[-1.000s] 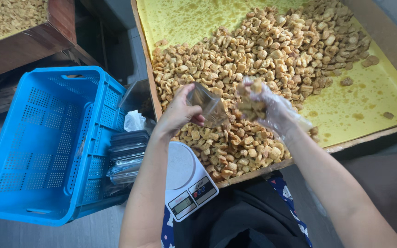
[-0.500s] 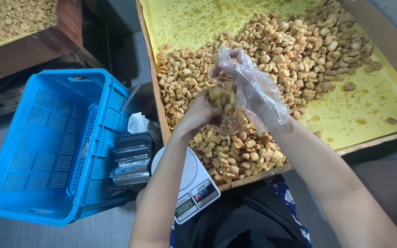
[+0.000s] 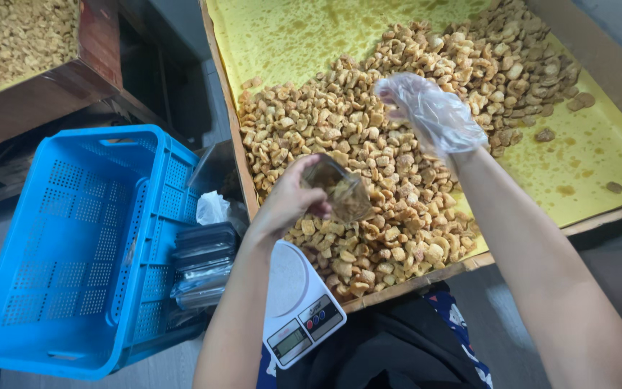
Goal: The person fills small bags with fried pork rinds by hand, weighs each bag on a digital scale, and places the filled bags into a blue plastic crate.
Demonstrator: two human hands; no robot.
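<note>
My left hand grips a small clear plastic container partly filled with fried snack pieces, held over the near edge of the snack pile. My right hand, in a loose clear plastic glove, hovers over the pile further back with fingers spread and nothing visible in it. The pile lies on yellow paper in a large wooden tray. A white kitchen scale sits just below my left forearm.
A blue perforated plastic crate stands on the left. Stacked clear containers in a bag lie between crate and scale. Another wooden tray of snacks sits at top left.
My gloved right hand has lifted away from the container and moved back over the pile. The left hand still holds the container, now lower and tilted.
</note>
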